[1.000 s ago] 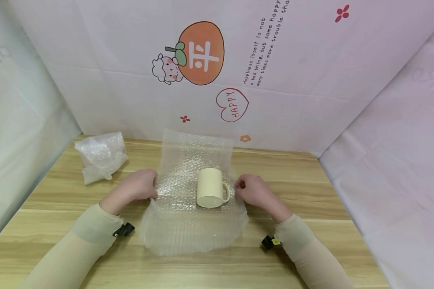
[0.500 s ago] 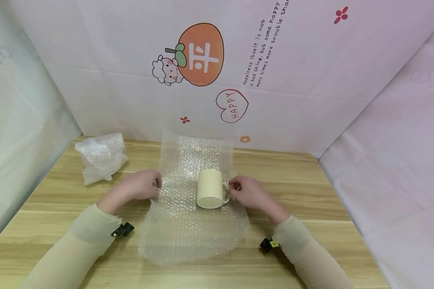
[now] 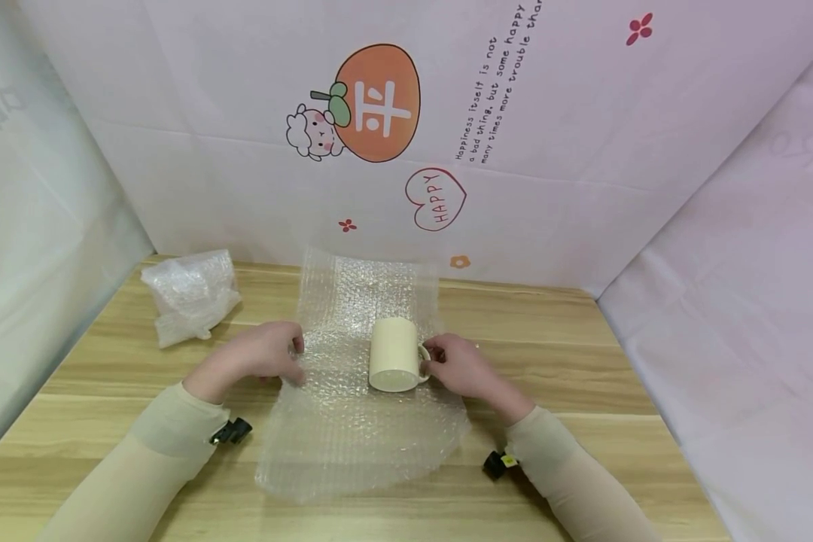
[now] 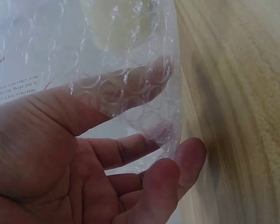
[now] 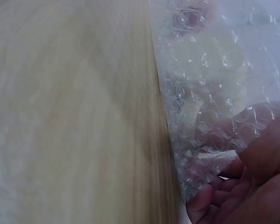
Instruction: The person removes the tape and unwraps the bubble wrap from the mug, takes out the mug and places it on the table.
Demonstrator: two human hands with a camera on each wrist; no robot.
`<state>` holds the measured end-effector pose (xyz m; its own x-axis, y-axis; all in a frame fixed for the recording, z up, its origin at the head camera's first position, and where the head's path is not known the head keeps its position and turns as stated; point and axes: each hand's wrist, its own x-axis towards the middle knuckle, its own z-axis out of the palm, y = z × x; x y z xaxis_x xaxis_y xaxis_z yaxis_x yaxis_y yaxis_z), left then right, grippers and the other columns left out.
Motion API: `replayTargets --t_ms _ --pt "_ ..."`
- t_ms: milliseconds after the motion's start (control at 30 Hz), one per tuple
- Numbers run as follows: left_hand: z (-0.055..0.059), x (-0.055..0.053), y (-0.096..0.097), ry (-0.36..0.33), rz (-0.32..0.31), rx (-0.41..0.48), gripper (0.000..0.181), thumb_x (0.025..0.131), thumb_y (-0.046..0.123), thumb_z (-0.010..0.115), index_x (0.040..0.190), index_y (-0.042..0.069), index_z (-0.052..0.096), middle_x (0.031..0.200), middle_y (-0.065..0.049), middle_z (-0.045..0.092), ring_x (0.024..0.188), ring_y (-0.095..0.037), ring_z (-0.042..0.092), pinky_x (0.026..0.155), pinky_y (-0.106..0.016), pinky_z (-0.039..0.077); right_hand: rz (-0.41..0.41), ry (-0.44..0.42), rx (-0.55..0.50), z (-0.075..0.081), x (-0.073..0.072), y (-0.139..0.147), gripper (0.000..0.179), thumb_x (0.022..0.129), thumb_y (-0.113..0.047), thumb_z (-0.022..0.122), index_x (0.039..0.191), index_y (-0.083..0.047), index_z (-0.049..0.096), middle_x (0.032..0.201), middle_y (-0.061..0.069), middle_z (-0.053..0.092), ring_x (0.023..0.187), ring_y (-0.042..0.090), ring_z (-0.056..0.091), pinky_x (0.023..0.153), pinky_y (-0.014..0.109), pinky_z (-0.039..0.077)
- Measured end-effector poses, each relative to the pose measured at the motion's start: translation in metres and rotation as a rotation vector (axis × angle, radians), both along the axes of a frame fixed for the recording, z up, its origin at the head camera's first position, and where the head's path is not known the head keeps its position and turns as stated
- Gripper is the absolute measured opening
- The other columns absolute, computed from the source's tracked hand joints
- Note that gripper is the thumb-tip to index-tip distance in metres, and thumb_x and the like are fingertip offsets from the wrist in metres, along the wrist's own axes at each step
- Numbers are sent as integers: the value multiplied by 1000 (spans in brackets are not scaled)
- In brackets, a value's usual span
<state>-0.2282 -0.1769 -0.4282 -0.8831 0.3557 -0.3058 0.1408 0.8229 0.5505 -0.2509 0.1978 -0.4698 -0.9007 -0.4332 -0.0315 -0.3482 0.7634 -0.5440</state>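
Observation:
A cream mug (image 3: 394, 354) lies on its side on a sheet of bubble wrap (image 3: 362, 444), its handle pointing right. At the wrap's left edge is my left hand (image 3: 264, 352), thumb and fingers spread apart. In the left wrist view, part of the left hand (image 4: 42, 135) shows through the clear wrap, and the curled fingers touch its edge. My right hand (image 3: 466, 366) has its fingertips at the mug's handle, with a gap between thumb and fingers. The right wrist view shows wrap partly covering the right hand (image 5: 266, 158); contact with the handle is hidden there.
A bundle of bubble wrap (image 3: 190, 293) sits at the table's back left. The wooden table (image 3: 549, 339) meets a printed white cloth backdrop (image 3: 244, 188) behind, with cloth walls on both sides. The sheet's far end reaches the back edge.
My right hand has moved left from the wrap's right edge to the mug's handle. My left hand has shifted slightly right, its fingers spreading. The wrap's near end now lies flatter.

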Motion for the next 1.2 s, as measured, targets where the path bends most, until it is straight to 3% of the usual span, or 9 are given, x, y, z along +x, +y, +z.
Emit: replayTargets --t_ms 100,333,533,767,1200 --pt "0 0 0 3 -2 -3 51 82 23 95 118 1 67 106 -10 70 59 -22 63 58 -38 54 -15 -13 -24 -1 0 -1 6 99 -13 77 102 -8 75 84 0 62 74 15 56 70 35 50" --pt "-2 -1 1 26 -16 -7 49 80 21 95 116 0 67 103 -9 69 57 -21 62 59 -38 54 -108 -90 -162 0 2 -2 32 94 -8 76 123 4 74 102 7 74 91 19 68 80 36 60" --pt "-3 -1 0 33 -25 -3 50 80 21 95 116 0 67 102 -9 69 57 -21 62 57 -37 54 -149 -328 -408 4 3 -2 31 101 -9 77 126 6 68 94 11 74 67 17 64 58 28 53" --pt "-6 -4 1 19 -19 -5 50 81 20 95 117 0 67 101 -9 69 56 -20 62 56 -36 54 -127 -592 -679 3 -3 4 42 106 -7 70 141 15 62 96 16 74 69 14 63 56 23 53" --pt "-4 -1 2 24 -9 -6 51 81 19 95 118 -1 66 102 -10 69 58 -23 64 56 -37 54 -152 -765 -738 0 -8 6 38 114 -23 66 133 10 67 94 7 71 68 10 60 54 20 45"
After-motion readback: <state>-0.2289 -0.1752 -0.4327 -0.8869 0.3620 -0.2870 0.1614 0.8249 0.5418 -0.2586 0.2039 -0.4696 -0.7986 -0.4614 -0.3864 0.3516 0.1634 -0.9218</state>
